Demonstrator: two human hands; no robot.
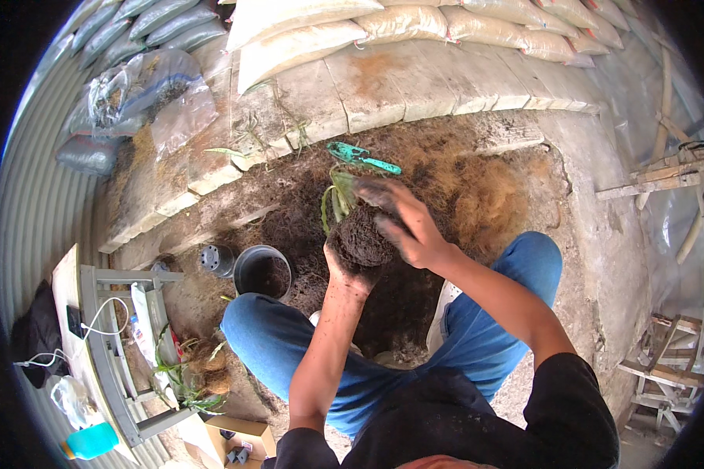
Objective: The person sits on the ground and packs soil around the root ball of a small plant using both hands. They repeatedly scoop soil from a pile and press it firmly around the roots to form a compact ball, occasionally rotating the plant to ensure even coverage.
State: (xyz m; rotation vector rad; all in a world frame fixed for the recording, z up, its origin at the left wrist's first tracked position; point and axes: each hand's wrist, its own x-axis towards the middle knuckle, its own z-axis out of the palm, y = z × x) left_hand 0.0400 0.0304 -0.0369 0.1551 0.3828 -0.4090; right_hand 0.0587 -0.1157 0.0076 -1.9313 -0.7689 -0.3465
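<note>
A plant with a dark, round root ball (363,237) is between my hands, above the dark soil between my knees. Its green leaves (339,197) point away from me. My left hand (347,268) cups the ball from below, its fingers mostly hidden by it. Against the ball's right and far side rests my right hand (409,223), with soil-blackened, curved fingers touching it. Just beyond the leaves, a turquoise hand trowel (365,158) lies on the soil.
On the left stand a black pot (264,272) and a smaller grey pot (217,260). Brown fibre (489,195) is heaped at right. Stacked sacks (414,23) line the back beyond a concrete ledge (368,98). A table (94,352) and cardboard box (211,442) are at lower left.
</note>
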